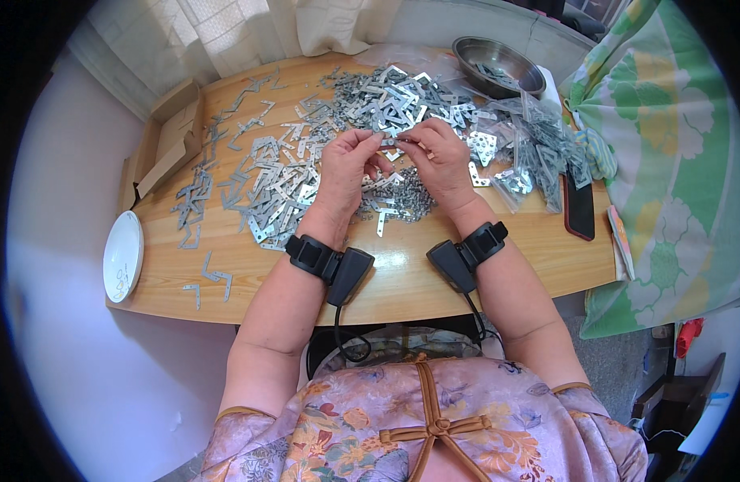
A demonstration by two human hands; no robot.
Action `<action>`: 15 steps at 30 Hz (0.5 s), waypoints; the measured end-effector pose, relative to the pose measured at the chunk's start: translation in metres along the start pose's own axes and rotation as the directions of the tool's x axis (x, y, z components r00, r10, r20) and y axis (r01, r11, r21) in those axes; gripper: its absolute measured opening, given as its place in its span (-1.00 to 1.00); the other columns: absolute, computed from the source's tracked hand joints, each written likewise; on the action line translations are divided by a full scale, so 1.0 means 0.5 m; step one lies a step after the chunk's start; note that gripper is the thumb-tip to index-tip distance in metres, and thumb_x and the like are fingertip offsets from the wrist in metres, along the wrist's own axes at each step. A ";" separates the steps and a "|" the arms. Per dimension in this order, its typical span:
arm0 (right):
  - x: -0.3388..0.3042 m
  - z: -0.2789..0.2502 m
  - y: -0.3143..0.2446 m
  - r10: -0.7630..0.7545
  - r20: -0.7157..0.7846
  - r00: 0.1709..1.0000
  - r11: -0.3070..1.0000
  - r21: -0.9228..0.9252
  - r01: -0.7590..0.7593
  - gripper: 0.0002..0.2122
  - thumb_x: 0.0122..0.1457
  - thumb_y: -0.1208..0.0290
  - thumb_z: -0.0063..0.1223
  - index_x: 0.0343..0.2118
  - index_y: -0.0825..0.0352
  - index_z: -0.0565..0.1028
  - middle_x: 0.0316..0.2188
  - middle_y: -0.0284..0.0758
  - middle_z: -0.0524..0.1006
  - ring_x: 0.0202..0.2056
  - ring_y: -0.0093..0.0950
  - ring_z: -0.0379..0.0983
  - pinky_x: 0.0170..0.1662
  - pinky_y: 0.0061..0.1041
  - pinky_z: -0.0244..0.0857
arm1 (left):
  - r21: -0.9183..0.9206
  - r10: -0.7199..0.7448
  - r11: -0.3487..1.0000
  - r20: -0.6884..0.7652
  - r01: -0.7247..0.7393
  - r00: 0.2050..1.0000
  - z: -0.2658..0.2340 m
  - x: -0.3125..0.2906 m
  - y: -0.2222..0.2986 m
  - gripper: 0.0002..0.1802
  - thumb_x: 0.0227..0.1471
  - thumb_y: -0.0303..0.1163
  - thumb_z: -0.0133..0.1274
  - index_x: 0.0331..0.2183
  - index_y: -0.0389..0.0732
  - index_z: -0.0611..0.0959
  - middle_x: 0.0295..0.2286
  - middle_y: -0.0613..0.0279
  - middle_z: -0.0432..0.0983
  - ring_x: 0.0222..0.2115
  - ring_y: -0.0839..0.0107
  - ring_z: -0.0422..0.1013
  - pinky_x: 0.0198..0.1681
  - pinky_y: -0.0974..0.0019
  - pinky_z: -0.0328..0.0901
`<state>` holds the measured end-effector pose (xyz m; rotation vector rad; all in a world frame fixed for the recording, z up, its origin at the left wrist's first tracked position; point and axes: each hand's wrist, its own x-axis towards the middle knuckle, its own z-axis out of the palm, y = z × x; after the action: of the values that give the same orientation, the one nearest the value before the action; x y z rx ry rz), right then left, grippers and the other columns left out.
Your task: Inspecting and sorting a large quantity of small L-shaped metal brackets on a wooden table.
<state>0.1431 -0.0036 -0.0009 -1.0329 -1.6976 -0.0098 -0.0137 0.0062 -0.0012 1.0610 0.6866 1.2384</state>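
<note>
My left hand (346, 165) and my right hand (442, 165) meet above the middle of the table, fingertips pinched. Between them is a small flat metal bracket (389, 142), partly covered by the fingers; its full shape cannot be made out. Below the hands lies a heap of small screws (408, 193), with a T-shaped bracket (381, 220) at its near edge. A wide pile of flat L-shaped corner brackets (285, 189) spreads left of my left hand and continues behind both hands. Several shiny flat plates (482, 147) with holes rest just right of my right hand.
Clear plastic bags of metal parts (538, 140) lie at the right, beside a dark phone (578, 207). A steel bowl (498, 64) stands at the back right. On the left are a cardboard box (171, 136), a white plate (123, 257) and loose brackets (219, 275).
</note>
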 end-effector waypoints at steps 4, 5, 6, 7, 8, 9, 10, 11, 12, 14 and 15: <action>0.004 -0.002 0.003 -0.083 -0.007 0.997 0.996 -0.018 0.083 -0.92 -0.16 0.44 0.17 -0.56 0.25 0.50 -0.56 -0.39 0.44 -0.48 -0.44 0.40 -0.49 -0.51 0.29 | -0.029 -0.017 0.999 0.006 0.017 1.000 -0.001 0.000 0.002 -0.86 -0.01 -0.39 0.03 -0.40 -0.26 0.50 -0.53 0.29 0.49 -0.63 0.57 0.40 -0.64 0.61 0.19; 0.006 -0.003 0.003 -0.113 -0.008 0.994 0.993 -0.044 0.113 -0.91 -0.17 0.43 0.17 -0.56 0.24 0.50 -0.56 -0.39 0.43 -0.49 -0.44 0.40 -0.49 -0.51 0.29 | -0.048 -0.023 0.999 0.009 0.024 1.000 -0.003 0.001 0.002 -0.86 -0.01 -0.39 0.03 -0.40 -0.26 0.50 -0.53 0.29 0.49 -0.63 0.57 0.40 -0.64 0.61 0.19; 0.007 -0.004 0.002 -0.113 -0.008 0.994 0.993 -0.044 0.113 -0.91 -0.17 0.43 0.17 -0.56 0.24 0.50 -0.56 -0.39 0.43 -0.49 -0.44 0.40 -0.49 -0.51 0.29 | -0.049 -0.023 0.999 0.009 0.024 1.000 -0.005 0.002 0.000 -0.86 -0.01 -0.39 0.03 -0.40 -0.26 0.50 -0.53 0.29 0.49 -0.63 0.57 0.40 -0.64 0.61 0.19; 0.008 -0.004 0.002 -0.133 -0.007 0.991 0.990 -0.056 0.133 -0.90 -0.17 0.42 0.18 -0.56 0.24 0.50 -0.56 -0.40 0.43 -0.49 -0.45 0.40 -0.49 -0.51 0.29 | -0.066 -0.028 0.997 0.015 0.029 0.999 -0.006 0.003 -0.001 -0.87 -0.01 -0.39 0.03 -0.40 -0.26 0.50 -0.53 0.29 0.49 -0.63 0.57 0.40 -0.65 0.61 0.19; 0.008 -0.004 0.002 -0.154 -0.005 0.988 0.986 -0.068 0.153 -0.90 -0.18 0.41 0.18 -0.56 0.24 0.50 -0.56 -0.41 0.43 -0.49 -0.45 0.40 -0.50 -0.52 0.28 | -0.084 -0.032 0.996 0.021 0.034 0.999 -0.008 0.003 -0.002 -0.87 -0.01 -0.39 0.02 -0.41 -0.25 0.50 -0.54 0.29 0.49 -0.63 0.57 0.40 -0.65 0.61 0.19; 0.008 -0.004 0.002 -0.154 -0.005 0.988 0.986 -0.068 0.153 -0.90 -0.18 0.41 0.18 -0.56 0.24 0.50 -0.56 -0.41 0.43 -0.49 -0.45 0.40 -0.50 -0.52 0.28 | -0.084 -0.032 0.996 0.022 0.033 0.999 -0.008 0.003 -0.002 -0.87 -0.01 -0.39 0.02 -0.41 -0.25 0.50 -0.54 0.29 0.49 -0.63 0.57 0.40 -0.65 0.61 0.19; 0.008 -0.004 0.002 -0.159 -0.007 0.987 0.985 -0.072 0.158 -0.89 -0.19 0.41 0.19 -0.56 0.24 0.50 -0.56 -0.41 0.43 -0.49 -0.46 0.40 -0.50 -0.52 0.28 | -0.084 -0.038 0.996 0.024 0.040 0.999 -0.008 0.003 -0.001 -0.87 -0.01 -0.40 0.02 -0.41 -0.25 0.50 -0.53 0.28 0.49 -0.64 0.56 0.40 -0.65 0.60 0.19; 0.007 -0.004 0.001 -0.165 -0.009 0.986 0.984 -0.076 0.164 -0.89 -0.19 0.40 0.19 -0.56 0.24 0.50 -0.57 -0.42 0.43 -0.50 -0.46 0.39 -0.50 -0.53 0.28 | -0.084 -0.045 0.995 0.027 0.047 0.999 -0.008 0.003 0.000 -0.87 -0.01 -0.40 0.02 -0.41 -0.25 0.51 -0.53 0.28 0.49 -0.64 0.56 0.40 -0.66 0.60 0.19; 0.008 -0.005 0.002 -0.165 -0.009 0.986 0.983 -0.077 0.164 -0.89 -0.19 0.40 0.19 -0.56 0.24 0.50 -0.57 -0.42 0.43 -0.50 -0.46 0.39 -0.50 -0.53 0.28 | -0.084 -0.045 0.995 0.027 0.047 0.999 -0.008 0.003 0.000 -0.87 -0.01 -0.40 0.02 -0.41 -0.25 0.51 -0.53 0.28 0.49 -0.64 0.56 0.40 -0.66 0.60 0.19; 0.008 -0.007 0.002 -0.149 -0.042 0.988 0.989 -0.030 0.148 -0.89 -0.19 0.41 0.20 -0.55 0.24 0.51 -0.57 -0.42 0.44 -0.51 -0.47 0.39 -0.51 -0.54 0.28 | -0.102 -0.045 0.994 0.039 0.049 0.998 -0.008 0.003 0.001 -0.88 -0.01 -0.40 0.02 -0.41 -0.25 0.51 -0.54 0.27 0.49 -0.65 0.56 0.39 -0.66 0.60 0.19; 0.008 -0.008 0.002 -0.149 -0.042 0.988 0.989 -0.030 0.148 -0.89 -0.19 0.41 0.20 -0.55 0.24 0.51 -0.57 -0.42 0.44 -0.51 -0.47 0.39 -0.51 -0.54 0.28 | -0.102 -0.045 0.994 0.038 0.049 0.998 -0.007 0.002 0.002 -0.88 -0.01 -0.40 0.02 -0.41 -0.25 0.51 -0.54 0.27 0.49 -0.65 0.56 0.39 -0.66 0.60 0.19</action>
<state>0.1468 -0.0023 0.0031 -0.9175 -1.7347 -0.1507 -0.0167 0.0082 -0.0017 0.9743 0.6101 1.1987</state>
